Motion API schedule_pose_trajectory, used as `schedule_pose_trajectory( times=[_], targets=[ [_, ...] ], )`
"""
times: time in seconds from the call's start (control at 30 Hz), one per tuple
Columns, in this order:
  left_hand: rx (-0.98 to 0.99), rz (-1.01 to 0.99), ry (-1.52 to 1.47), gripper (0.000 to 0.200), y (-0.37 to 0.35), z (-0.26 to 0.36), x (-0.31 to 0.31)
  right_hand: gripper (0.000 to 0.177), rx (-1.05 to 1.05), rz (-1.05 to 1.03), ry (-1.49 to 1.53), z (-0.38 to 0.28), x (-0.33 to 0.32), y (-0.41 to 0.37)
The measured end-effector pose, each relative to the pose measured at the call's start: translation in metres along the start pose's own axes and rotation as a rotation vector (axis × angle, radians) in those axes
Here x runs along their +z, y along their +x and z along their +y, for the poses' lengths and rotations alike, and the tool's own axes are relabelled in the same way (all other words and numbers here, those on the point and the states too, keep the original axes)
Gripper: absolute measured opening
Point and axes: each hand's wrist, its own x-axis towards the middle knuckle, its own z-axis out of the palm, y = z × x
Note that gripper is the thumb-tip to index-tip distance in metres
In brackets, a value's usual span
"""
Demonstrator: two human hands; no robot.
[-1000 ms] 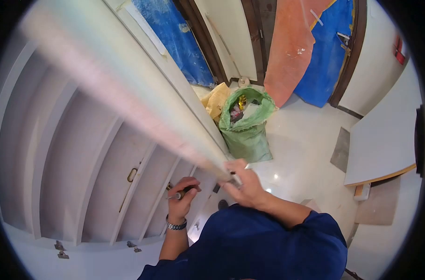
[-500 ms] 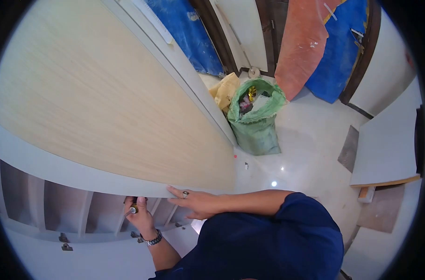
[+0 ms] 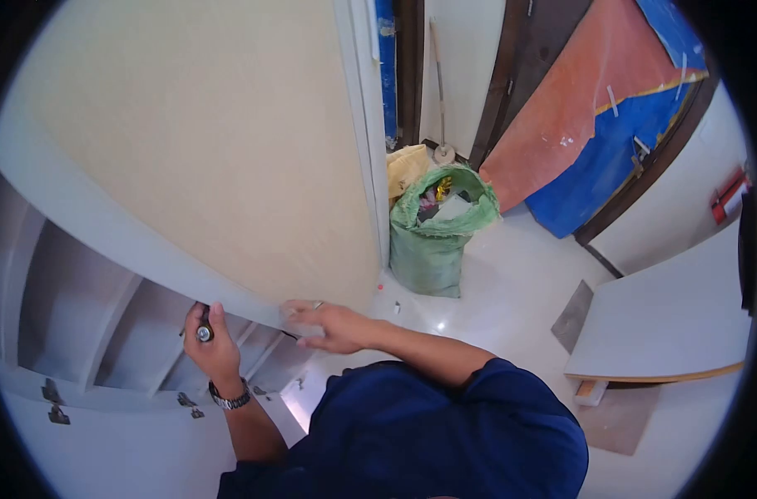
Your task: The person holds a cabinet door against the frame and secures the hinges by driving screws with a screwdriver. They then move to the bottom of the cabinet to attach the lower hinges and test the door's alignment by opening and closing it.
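Note:
My left hand [image 3: 213, 345], with a metal watch on its wrist, is closed around a dark-handled tool [image 3: 204, 333] whose round, shiny end faces up. The tool sits right at the lower white edge of a large pale wood-grain panel [image 3: 220, 141]. To the right along the same edge, my right hand [image 3: 333, 325] is open, its ringed fingers stretched over the border and slightly blurred. A thin dark rod [image 3: 289, 335] shows just below those fingers. Under the panel edge runs a cabinet's row of compartments [image 3: 71, 291], partly hidden by the panel and my hands.
Metal hinges [image 3: 56, 402] stick out along a white surface at lower left. A green sack [image 3: 428, 254] of rubbish stands on the glossy floor beyond the panel. At right lies a white board [image 3: 661, 308]; orange and blue sheets [image 3: 553, 125] cover the doorway behind.
My view has turned, so the panel stands steeper and the sack appears further left. Both hands appear further left and higher; my right fingers have shifted and blurred, while my left still grips the tool.

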Motion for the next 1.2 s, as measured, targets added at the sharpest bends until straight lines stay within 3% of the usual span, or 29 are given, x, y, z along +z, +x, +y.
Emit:
schedule_pose_trajectory(
  times=[0.1, 0.17, 0.23, 0.37, 0.43, 0.53, 0.57, 0.67, 0.7, 0.77, 0.8, 0.83, 0.9, 1.0, 1.03, 1.2],
  targets=[
    [0.059, 0.040, 0.007, 0.019, 0.012, -0.016, 0.001, 0.044, 0.106, 0.051, -0.078, 0.043, -0.001, -0.021],
    [0.075, 0.063, -0.057, 0.018, 0.017, -0.027, 0.001, 0.046, 0.423, 0.033, 0.012, 0.052, -0.008, -0.042],
    [0.098, 0.094, -0.152, 0.018, 0.024, -0.034, 0.002, 0.048, 0.590, 0.051, 0.011, 0.081, -0.006, -0.077],
    [0.065, 0.115, -0.199, 0.018, 0.034, -0.049, 0.003, 0.052, 1.007, -0.056, -0.210, 0.141, 0.007, -0.167],
    [0.094, 0.126, -0.177, 0.019, 0.040, -0.055, 0.001, 0.053, 0.952, -0.210, -0.475, 0.187, 0.023, -0.244],
    [0.041, 0.120, -0.237, 0.019, 0.046, -0.063, 0.003, 0.051, 1.078, -0.563, -0.580, 0.219, 0.031, -0.341],
    [0.040, 0.126, -0.229, 0.019, 0.049, -0.065, 0.003, 0.049, 1.118, -0.657, -0.608, 0.220, 0.030, -0.365],
    [0.004, 0.131, -0.224, 0.020, 0.052, -0.066, 0.001, 0.043, 0.968, -0.816, -0.676, 0.198, 0.024, -0.403],
    [-0.024, 0.135, -0.245, 0.020, 0.053, -0.065, 0.002, 0.039, 1.148, -0.675, -0.662, 0.180, 0.024, -0.394],
    [-0.059, 0.157, -0.223, 0.021, 0.058, -0.059, 0.004, 0.037, 0.956, -0.744, -0.712, 0.184, 0.022, -0.402],
    [-0.068, 0.178, -0.180, 0.022, 0.059, -0.056, 0.004, 0.026, 0.991, -0.636, -0.734, 0.183, 0.027, -0.397],
    [-0.078, 0.198, -0.137, 0.024, 0.058, -0.055, 0.005, 0.028, 0.967, -0.688, -0.739, 0.184, 0.026, -0.391],
    [-0.122, 0.228, -0.173, 0.026, 0.056, -0.062, 0.008, 0.031, 1.193, -0.209, -0.449, 0.149, 0.029, -0.351],
    [-0.194, 0.277, -0.179, 0.028, 0.058, -0.064, 0.012, 0.035, 1.219, -0.104, -0.407, 0.160, 0.029, -0.324],
    [-0.220, 0.290, -0.172, 0.029, 0.058, -0.062, 0.013, 0.038, 1.157, -0.243, -0.401, 0.162, 0.021, -0.313],
    [-0.241, 0.392, -0.129, 0.026, 0.043, -0.061, 0.015, 0.052, 1.182, -0.148, -0.277, 0.187, -0.001, -0.300]
  ],
)
